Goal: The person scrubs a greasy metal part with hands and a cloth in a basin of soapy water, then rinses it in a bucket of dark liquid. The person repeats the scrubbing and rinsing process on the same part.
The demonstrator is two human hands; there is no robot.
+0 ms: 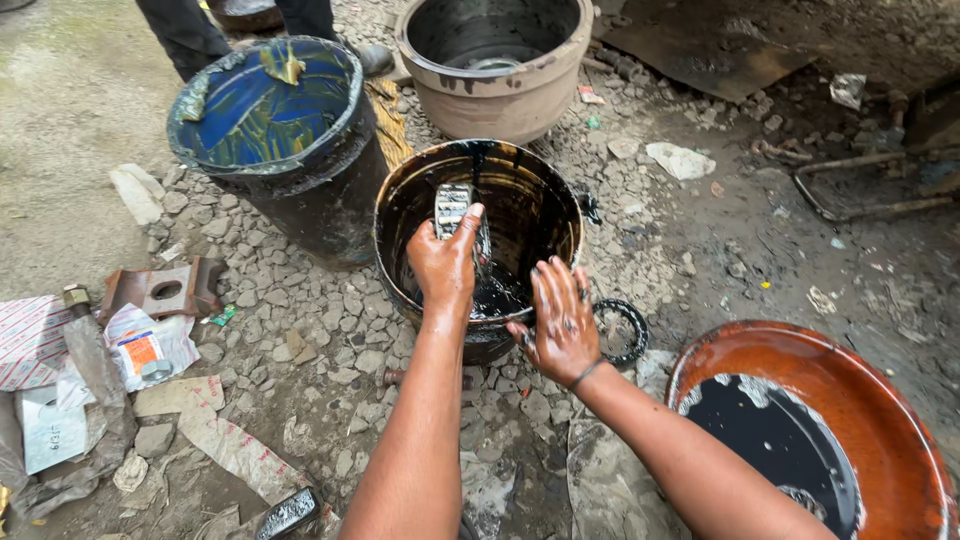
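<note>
- The ground (300, 330) is rough gravel and packed dirt, stained dark with oil, littered with torn wrappers and scraps at the lower left of the frame.
- At the centre stands a black bucket (560, 215) holding dark oily liquid; behind it, at upper left, is a blue-lined drum (262, 105), and at top centre a dull grey metal drum (495, 95).
- A rust-orange basin (880, 400) with black oil in it fills the lower right corner.
- The left hand (443, 265) reaches over the bucket's near rim, fingers closed around a shiny metal bearing (451, 207), which it holds upright just above the liquid inside the bucket.
- The bearing looks like solid steel: stiff, fairly heavy for its size, and slippery under its oil coat; I judge that a firm pinch across its outer edges, as now, is the safe hold.
- The right hand (560, 320) is spread open, fingers splayed and oil-smeared, holding nothing, with its palm against the bucket's right outer rim.
- Just right of that hand a black toothed ring (622, 331) lies on the gravel.
- Both forearms stretch forward from the bottom edge, the left nearly straight, the right angled in from the lower right.
- Another person's legs (185, 30) stand at the top left.
</note>
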